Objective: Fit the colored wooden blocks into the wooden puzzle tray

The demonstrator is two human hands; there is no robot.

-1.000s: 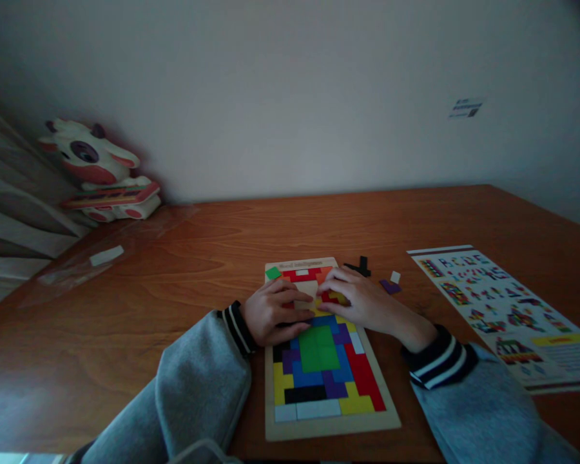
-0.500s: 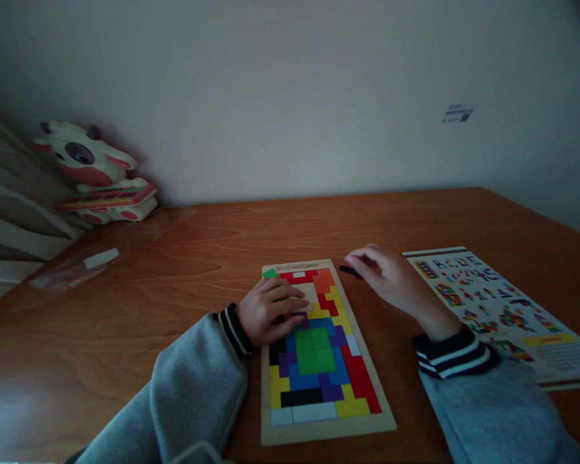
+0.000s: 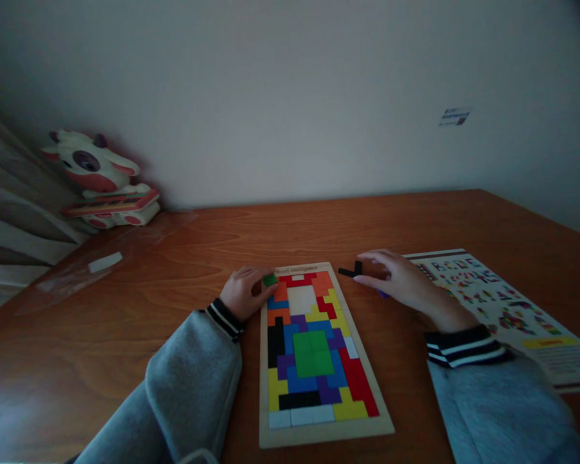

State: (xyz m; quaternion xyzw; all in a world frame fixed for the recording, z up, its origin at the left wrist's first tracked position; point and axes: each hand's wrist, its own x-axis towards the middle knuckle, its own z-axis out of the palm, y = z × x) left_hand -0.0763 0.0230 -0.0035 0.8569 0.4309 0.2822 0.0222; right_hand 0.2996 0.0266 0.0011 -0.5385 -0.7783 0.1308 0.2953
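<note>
A wooden puzzle board point(image 3: 348, 430) filled with coloured blocks lies flat in front of me, with a pale bare gap near its top. At its upper left corner my left hand point(image 3: 246, 290) pinches a small green block point(image 3: 269, 280) between thumb and fingers. Right of the board, an L-shaped black block point(image 3: 350, 271) rests on the table. Curved around its right end is my right hand point(image 3: 394, 277), thumb and forefinger apart at either side of the block and seemingly touching it. Part of a purple block point(image 3: 383, 294) shows beneath this hand.
A printed pattern sheet point(image 3: 517, 309) lies on the brown table point(image 3: 270, 232) at right, partly behind my right forearm. A cow-shaped toy keyboard point(image 3: 109, 180) stands at the back left. Clear plastic with a white label point(image 3: 105, 262) lies before it. A wall rises behind.
My left hand has moved up and left from the middle of the board to the green block. My right hand has shifted slightly right and its fingers have spread, uncovering more of the black block.
</note>
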